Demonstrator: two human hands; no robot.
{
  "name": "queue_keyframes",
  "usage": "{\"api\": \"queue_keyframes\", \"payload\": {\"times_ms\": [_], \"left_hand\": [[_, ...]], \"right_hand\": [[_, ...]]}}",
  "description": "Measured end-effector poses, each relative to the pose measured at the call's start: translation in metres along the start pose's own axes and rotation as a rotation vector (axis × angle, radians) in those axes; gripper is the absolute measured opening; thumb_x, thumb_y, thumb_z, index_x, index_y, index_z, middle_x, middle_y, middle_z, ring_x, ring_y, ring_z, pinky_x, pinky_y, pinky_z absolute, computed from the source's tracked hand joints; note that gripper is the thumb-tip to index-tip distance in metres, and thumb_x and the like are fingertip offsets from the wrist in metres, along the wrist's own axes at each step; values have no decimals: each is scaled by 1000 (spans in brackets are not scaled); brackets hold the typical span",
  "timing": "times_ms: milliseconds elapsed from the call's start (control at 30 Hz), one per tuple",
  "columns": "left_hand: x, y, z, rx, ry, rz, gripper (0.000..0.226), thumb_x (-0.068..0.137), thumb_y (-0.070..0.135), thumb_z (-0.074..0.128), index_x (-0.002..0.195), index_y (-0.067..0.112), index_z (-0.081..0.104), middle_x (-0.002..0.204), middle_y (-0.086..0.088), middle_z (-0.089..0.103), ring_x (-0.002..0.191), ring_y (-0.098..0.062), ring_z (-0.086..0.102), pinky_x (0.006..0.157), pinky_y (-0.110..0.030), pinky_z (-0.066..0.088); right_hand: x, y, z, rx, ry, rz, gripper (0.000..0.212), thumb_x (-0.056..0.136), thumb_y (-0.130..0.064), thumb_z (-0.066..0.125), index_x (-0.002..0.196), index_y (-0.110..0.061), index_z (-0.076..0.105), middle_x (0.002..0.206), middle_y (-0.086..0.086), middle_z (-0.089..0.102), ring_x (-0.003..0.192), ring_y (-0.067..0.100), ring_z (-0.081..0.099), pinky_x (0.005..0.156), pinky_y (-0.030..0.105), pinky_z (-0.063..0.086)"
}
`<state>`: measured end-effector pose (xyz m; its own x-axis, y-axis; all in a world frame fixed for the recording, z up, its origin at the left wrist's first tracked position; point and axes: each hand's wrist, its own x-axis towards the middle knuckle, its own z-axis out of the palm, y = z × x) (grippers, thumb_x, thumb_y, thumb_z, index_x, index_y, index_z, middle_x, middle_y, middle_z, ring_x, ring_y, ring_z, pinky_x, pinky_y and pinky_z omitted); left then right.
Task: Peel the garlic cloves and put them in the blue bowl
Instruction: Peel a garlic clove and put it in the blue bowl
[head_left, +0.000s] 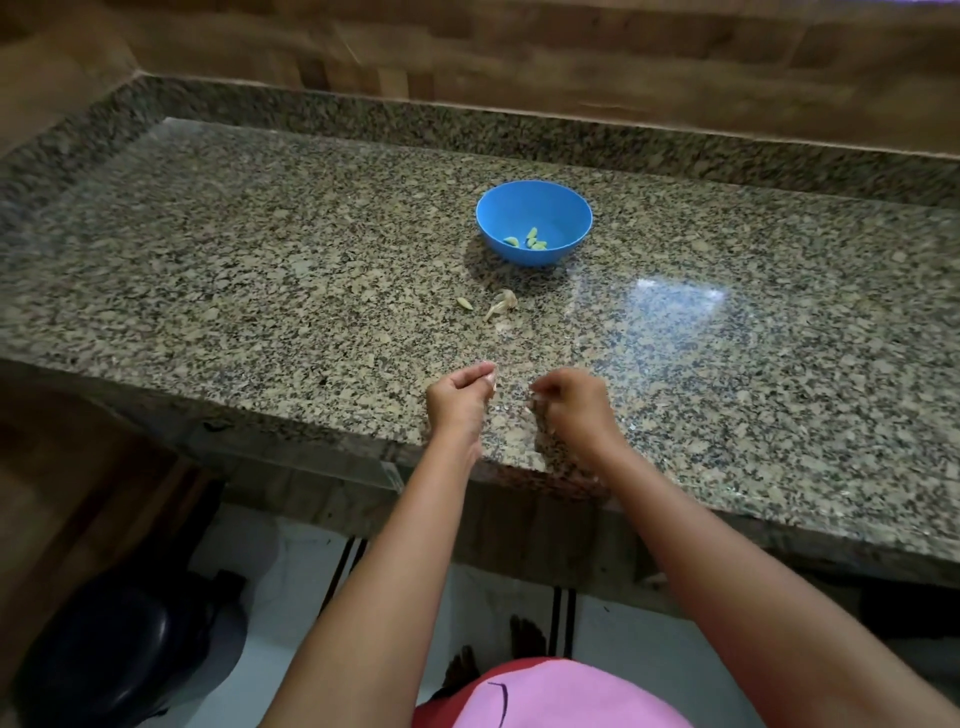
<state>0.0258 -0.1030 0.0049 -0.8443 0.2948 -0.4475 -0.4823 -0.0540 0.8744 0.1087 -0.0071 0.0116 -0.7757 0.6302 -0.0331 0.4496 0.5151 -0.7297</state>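
A blue bowl (534, 221) stands mid-counter with several peeled garlic cloves (527, 241) in its bottom. In front of it lie one loose garlic clove (464, 303) and a small heap of dry garlic skin (503, 304). Near the counter's front edge my left hand (460, 397) has curled fingers pinching something small and pale at its fingertips. My right hand (569, 402) is a short gap away, fingers curled, pinching a pale bit of skin or clove. Both pinched pieces are blurred, so I cannot tell clove from skin.
The speckled granite counter (260, 260) runs wide to both sides, with a raised granite lip and a wooden wall behind. A dark round bin (119, 649) stands on the floor at lower left, below the counter's edge.
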Motion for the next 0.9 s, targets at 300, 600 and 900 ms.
{"api": "queue_keyframes", "payload": {"times_ms": [300, 600, 900], "left_hand": [[1, 26, -39, -354, 178, 4, 14, 84, -13, 56, 89, -2, 64, 83, -6, 65, 72, -10, 61, 63, -14, 53], [-12, 40, -193, -666, 568, 160, 27, 84, -16, 53, 111, -13, 58, 68, -2, 68, 59, -4, 64, 59, -11, 51], [0, 34, -388, -787, 849, 110, 30, 88, -12, 52, 118, -14, 54, 98, -17, 64, 83, -16, 61, 68, -16, 52]], "right_hand": [[45, -51, 12, 607, -199, 282, 21, 80, 9, 64, 71, -10, 67, 91, 7, 69, 96, 22, 65, 89, 30, 52], [19, -172, 157, 728, -748, 146, 22, 82, 14, 57, 72, -5, 62, 71, 9, 61, 65, 15, 56, 70, 22, 47], [-35, -273, 364, 729, -1004, 176, 33, 83, 20, 50, 62, -2, 64, 50, -1, 64, 47, 9, 61, 56, 17, 54]]}}
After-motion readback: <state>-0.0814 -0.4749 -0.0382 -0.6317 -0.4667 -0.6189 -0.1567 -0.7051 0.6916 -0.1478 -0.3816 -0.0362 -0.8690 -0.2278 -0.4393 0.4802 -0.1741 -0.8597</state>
